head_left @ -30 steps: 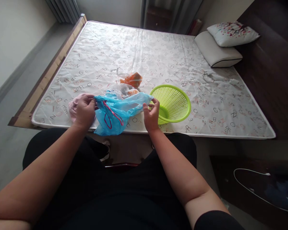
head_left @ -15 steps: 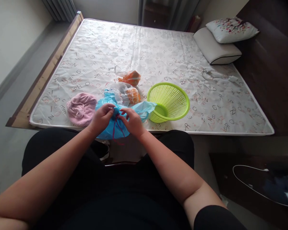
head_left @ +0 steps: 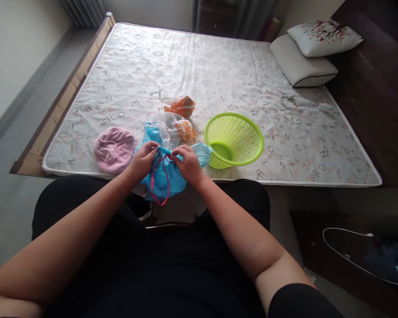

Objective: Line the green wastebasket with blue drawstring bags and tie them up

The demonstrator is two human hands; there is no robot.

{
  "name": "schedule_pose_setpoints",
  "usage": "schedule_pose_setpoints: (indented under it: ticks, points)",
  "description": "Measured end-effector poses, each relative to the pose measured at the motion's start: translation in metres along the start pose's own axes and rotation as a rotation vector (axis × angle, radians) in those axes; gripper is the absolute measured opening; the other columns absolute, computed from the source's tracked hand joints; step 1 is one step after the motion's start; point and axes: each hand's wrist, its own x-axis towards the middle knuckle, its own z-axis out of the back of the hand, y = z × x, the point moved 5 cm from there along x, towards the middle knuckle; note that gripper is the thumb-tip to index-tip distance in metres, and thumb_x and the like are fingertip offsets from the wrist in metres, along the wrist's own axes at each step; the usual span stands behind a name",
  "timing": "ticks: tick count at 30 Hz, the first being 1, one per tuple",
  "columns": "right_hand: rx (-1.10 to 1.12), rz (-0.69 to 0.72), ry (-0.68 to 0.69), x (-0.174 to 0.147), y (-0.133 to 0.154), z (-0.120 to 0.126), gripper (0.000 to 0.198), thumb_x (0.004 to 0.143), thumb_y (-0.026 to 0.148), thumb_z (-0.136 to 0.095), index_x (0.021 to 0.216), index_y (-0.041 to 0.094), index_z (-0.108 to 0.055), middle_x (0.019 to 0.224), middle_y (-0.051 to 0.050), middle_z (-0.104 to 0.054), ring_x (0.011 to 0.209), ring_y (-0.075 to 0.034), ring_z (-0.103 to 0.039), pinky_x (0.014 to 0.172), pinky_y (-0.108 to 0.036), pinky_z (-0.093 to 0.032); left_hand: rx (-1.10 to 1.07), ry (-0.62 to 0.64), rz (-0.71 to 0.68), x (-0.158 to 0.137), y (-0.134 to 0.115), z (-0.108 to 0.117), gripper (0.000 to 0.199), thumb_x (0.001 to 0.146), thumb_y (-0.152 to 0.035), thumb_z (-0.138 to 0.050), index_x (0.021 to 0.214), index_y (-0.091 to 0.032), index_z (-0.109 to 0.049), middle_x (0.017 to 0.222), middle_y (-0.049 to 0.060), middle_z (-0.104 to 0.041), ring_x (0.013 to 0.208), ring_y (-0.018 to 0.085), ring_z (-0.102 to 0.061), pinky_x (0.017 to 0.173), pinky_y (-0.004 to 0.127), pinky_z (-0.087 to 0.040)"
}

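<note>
blue bag [head_left: 166, 181]: between both hands at the near edge of the mattress [head_left: 219, 62], its lower part hanging past that edge
left hand [head_left: 146, 159]: fingers pinched on the bag's bunched upper edge
right hand [head_left: 187, 165]: fingers pinched on the same edge, near the red cord [head_left: 168, 185]; cannot tell whether they grip the cord too
weight: likely very light, mere thin film
stiffness: limp and crinkly, so it should fold and slump wherever unsupported
slip: probably slick
fragility: a hard tug at one spot could stretch or tear it
best hold: the gathered edge beside the cord, thumb against fingertip
neighbours: pink cloth [head_left: 114, 150] to the left, green basket [head_left: 243, 137] to the right
</note>
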Motion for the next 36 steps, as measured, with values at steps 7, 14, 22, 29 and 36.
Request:
schedule_pose_setpoints:
  ticks: [7, 14, 22, 29, 36]
  points:
    - [0.056, -0.108, -0.094, 0.003, -0.012, 0.013, 0.013, 0.102, 0.035, -0.059, 0.096, 0.024, -0.062, 0.098, -0.006, -0.070, 0.096, -0.022, -0.065, 0.095, -0.038, -0.053, 0.575, -0.149, -0.227, 0.003, -0.013, 0.022, 0.017, 0.091, -0.031, -0.063, 0.099, -0.019, -0.074, 0.089, 0.006, -0.072, 0.077, 0.020, -0.064, 0.081, 0.034, -0.055]
    - [0.508, -0.304, 0.091, 0.001, -0.018, -0.006, 0.033, 0.087, 0.052, -0.076, 0.099, 0.023, -0.066, 0.092, -0.001, -0.071, 0.085, -0.016, -0.067, 0.078, -0.029, -0.057, 0.607, 0.017, -0.629, -0.018, -0.029, -0.007, 0.024, 0.095, -0.044, -0.073, 0.106, -0.024, -0.082, 0.112, 0.010, -0.078, 0.108, 0.026, -0.072, 0.103, 0.041, -0.055]
    - [0.389, -0.238, 0.141, 0.002, -0.022, -0.002, 0.023, 0.095, 0.047, -0.073, 0.101, 0.025, -0.071, 0.093, -0.002, -0.076, 0.085, -0.018, -0.070, 0.082, -0.033, -0.059, 0.517, 0.046, -0.238, -0.005, -0.002, -0.003, 0.030, 0.092, -0.052, -0.074, 0.096, -0.024, -0.085, 0.093, 0.005, -0.083, 0.088, 0.024, -0.076, 0.086, 0.032, -0.057]
    - [-0.207, -0.011, -0.109, 0.001, -0.004, 0.017, 0.019, 0.100, 0.039, -0.072, 0.090, 0.023, -0.073, 0.100, -0.008, -0.072, 0.103, -0.025, -0.064, 0.101, -0.043, -0.050, 0.216, 0.108, 0.017, -0.004, 0.003, -0.010, 0.052, 0.088, -0.068, -0.071, 0.098, -0.018, -0.082, 0.094, 0.010, -0.082, 0.085, 0.025, -0.075, 0.078, 0.033, -0.058]
    - [-0.205, -0.006, 0.051, 0.001, 0.001, 0.009, 0.016, 0.099, 0.041, -0.075, 0.104, 0.026, -0.081, 0.105, -0.005, -0.077, 0.107, -0.024, -0.066, 0.103, -0.040, -0.047, 0.213, 0.119, 0.034, -0.008, 0.003, -0.016, 0.061, 0.082, -0.076, -0.073, 0.094, -0.016, -0.082, 0.090, 0.009, -0.081, 0.080, 0.023, -0.071, 0.074, 0.032, -0.054]
